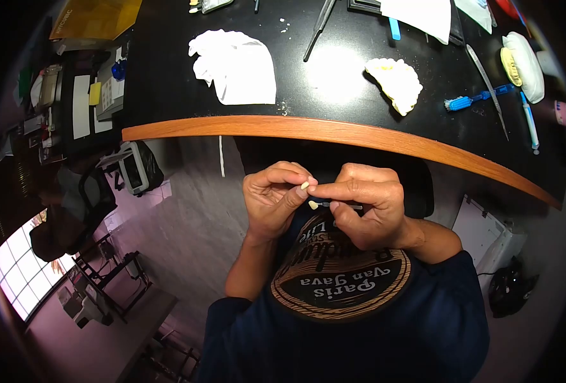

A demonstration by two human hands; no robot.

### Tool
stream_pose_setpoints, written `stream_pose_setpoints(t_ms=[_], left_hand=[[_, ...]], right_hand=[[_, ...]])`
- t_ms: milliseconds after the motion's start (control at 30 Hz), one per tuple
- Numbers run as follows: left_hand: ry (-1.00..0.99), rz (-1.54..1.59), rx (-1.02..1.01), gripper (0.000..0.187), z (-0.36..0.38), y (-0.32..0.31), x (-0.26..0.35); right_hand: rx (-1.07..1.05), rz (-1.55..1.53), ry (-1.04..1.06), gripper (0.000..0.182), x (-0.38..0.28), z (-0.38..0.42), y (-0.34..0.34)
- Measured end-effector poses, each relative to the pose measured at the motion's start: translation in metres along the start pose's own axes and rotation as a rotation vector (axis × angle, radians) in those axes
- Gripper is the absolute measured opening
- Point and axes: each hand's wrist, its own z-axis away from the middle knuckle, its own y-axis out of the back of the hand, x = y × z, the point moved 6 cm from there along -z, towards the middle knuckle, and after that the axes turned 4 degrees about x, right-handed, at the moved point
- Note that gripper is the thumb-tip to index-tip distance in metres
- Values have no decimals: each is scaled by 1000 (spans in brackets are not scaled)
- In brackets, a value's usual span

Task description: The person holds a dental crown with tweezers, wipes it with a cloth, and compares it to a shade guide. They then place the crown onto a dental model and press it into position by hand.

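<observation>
- I'm looking down through the head camera at a black worktop point(162, 76) with a wooden front edge point(334, 132), both lying beyond the small pale piece point(305, 185), and a grey floor point(193, 191) below.
- I see that piece pinched in the fingers of the left hand point(271, 199), off the worktop, in front of the torso.
- The relation I watch: the piece sits right at the left thumb and fingertips, its long axis slanting up toward the right. The left hand is nearer, since it grips; the right index fingertip reaches in from the piece's right side, seemingly touching it, though I cannot be sure of contact.
- The right hand point(375, 199) has its thumb and curled fingers closed around a slim pale-tipped tool point(314, 205). It lies crosswise just below the piece, tip toward the left hand; I make out a small gap between tip and piece.
- Farther out, past the piece and to its left, a white cloth point(245, 70) lies crumpled.
- Beyond the piece to its right I have a cream arch-shaped object point(399, 83), and farther right a blue brush point(471, 99).
</observation>
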Motion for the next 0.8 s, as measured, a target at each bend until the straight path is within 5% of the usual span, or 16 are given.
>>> stream_pose_setpoints(t_ms=[800], left_hand=[[-113, -156, 13, 16, -2, -1, 6]], right_hand=[[0, 47, 35, 41, -2, -1, 1]])
